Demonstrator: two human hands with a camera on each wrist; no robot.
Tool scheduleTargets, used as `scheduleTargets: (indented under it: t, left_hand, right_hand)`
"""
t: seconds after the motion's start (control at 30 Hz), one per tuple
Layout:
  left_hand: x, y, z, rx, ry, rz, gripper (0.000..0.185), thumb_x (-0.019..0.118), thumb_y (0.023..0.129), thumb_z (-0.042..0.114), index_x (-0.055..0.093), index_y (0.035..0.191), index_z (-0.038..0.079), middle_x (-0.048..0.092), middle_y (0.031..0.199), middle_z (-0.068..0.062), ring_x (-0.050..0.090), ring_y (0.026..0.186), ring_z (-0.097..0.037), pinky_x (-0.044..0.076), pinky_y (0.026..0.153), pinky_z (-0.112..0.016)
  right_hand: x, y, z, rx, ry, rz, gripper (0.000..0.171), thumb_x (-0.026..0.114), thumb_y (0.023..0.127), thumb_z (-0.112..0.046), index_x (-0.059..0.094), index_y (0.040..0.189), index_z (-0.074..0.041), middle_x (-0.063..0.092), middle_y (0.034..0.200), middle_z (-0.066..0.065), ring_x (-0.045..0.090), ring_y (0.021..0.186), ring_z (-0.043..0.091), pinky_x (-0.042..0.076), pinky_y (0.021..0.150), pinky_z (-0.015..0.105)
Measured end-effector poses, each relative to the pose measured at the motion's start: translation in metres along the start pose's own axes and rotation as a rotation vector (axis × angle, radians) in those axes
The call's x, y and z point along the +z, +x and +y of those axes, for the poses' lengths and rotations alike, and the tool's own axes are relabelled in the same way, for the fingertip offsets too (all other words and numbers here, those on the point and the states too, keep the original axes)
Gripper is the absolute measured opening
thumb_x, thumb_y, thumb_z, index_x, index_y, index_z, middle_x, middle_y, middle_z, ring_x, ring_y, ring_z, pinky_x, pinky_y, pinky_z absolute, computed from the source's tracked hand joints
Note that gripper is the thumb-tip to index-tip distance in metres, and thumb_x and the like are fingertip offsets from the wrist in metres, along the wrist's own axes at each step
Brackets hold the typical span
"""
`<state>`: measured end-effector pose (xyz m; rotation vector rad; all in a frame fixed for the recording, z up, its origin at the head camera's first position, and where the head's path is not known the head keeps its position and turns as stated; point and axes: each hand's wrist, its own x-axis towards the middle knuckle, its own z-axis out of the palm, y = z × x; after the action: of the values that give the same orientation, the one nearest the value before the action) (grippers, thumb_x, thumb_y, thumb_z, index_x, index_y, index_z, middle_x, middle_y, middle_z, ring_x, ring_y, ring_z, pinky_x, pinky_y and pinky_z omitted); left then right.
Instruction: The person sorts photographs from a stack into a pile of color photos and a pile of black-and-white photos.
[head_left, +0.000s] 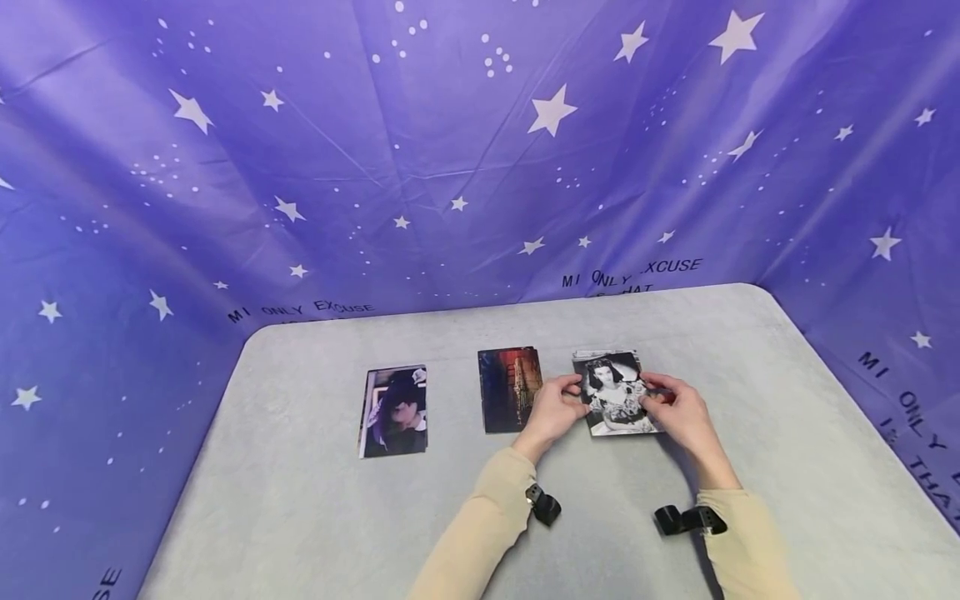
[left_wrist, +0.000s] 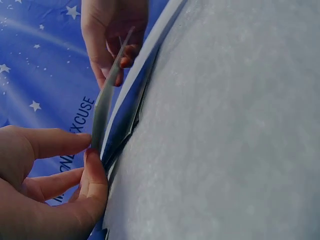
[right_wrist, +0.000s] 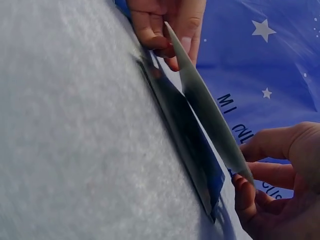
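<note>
A black-and-white photo card [head_left: 617,396] of a person in a ruffled dress is held between both hands at the right of the table. My left hand [head_left: 555,410] pinches its left edge between thumb and fingers, and my right hand [head_left: 681,412] pinches the right edge. In the right wrist view the card [right_wrist: 210,110] is tilted and slightly bowed. Just under it lies a stack of cards [right_wrist: 185,135], mostly hidden by the held card in the head view.
A stack of dark red and brown picture cards [head_left: 510,392] lies beside my left hand. Farther left is another stack, topped by a purplish portrait card [head_left: 396,412]. The grey table [head_left: 300,517] ends at a purple star-patterned curtain [head_left: 450,125].
</note>
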<state>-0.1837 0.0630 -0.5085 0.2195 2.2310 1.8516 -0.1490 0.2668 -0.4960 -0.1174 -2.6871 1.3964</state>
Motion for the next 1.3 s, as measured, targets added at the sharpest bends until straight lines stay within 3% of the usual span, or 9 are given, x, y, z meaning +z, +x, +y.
scheduleTargets:
  t: [0.23,0.43,0.63,0.83,1.0,1.3]
  left_hand:
    - [0.001,-0.001,0.003,0.000,0.014,-0.010,0.051,0.069,0.074,-0.011,0.061,0.124,-0.005,0.063,0.098,-0.009,0.067,0.075,-0.014,0.049,0.064,-0.018]
    - [-0.002,-0.003,0.000,-0.001,0.019,0.004,0.053,0.069,0.072,-0.010,0.062,0.124,-0.003,0.065,0.105,-0.011,0.064,0.072,-0.011,0.049,0.064,-0.019]
    - [-0.019,-0.010,-0.001,0.011,0.024,-0.006,0.047,0.067,0.075,-0.007,0.063,0.122,-0.003,0.065,0.108,-0.013,0.063,0.074,-0.010,0.049,0.066,-0.019]
    - [-0.039,-0.015,0.000,0.087,0.056,0.000,0.042,0.067,0.078,-0.004,0.063,0.119,-0.004,0.066,0.105,-0.016,0.065,0.075,-0.011,0.050,0.062,-0.021]
    - [-0.054,-0.017,-0.005,0.080,0.066,0.024,0.039,0.068,0.080,-0.003,0.064,0.119,-0.003,0.067,0.104,-0.015,0.065,0.076,-0.012,0.050,0.065,-0.021]
    - [-0.071,-0.021,-0.018,0.051,-0.035,0.060,0.039,0.067,0.080,-0.007,0.063,0.119,-0.006,0.065,0.104,-0.020,0.064,0.077,-0.018,0.049,0.064,-0.021]
  right_hand:
    - [0.002,0.004,0.004,0.008,-0.049,-0.002,0.043,0.069,0.084,-0.004,0.058,0.123,0.011,0.060,0.105,0.024,0.048,0.069,0.001,0.041,0.058,0.019]
    - [0.002,0.004,0.003,0.029,-0.079,-0.002,0.048,0.071,0.084,-0.008,0.056,0.126,0.008,0.058,0.108,0.023,0.051,0.080,0.015,0.042,0.062,0.021]
    - [0.004,0.001,-0.004,0.029,-0.056,-0.003,0.048,0.070,0.084,-0.006,0.055,0.128,0.007,0.058,0.115,0.026,0.055,0.093,0.027,0.044,0.067,0.019]
    - [0.012,0.000,-0.014,0.004,0.031,-0.015,0.044,0.068,0.084,-0.002,0.057,0.125,0.008,0.061,0.108,0.024,0.055,0.085,0.015,0.047,0.061,0.019]
    - [0.030,0.001,-0.023,-0.028,0.089,-0.030,0.040,0.069,0.082,0.001,0.060,0.120,0.009,0.062,0.103,0.023,0.054,0.081,0.011,0.046,0.065,0.017]
    - [0.064,0.003,-0.037,-0.088,0.121,-0.056,0.035,0.070,0.080,0.004,0.063,0.113,0.008,0.064,0.100,0.020,0.056,0.083,0.021,0.043,0.063,0.016]
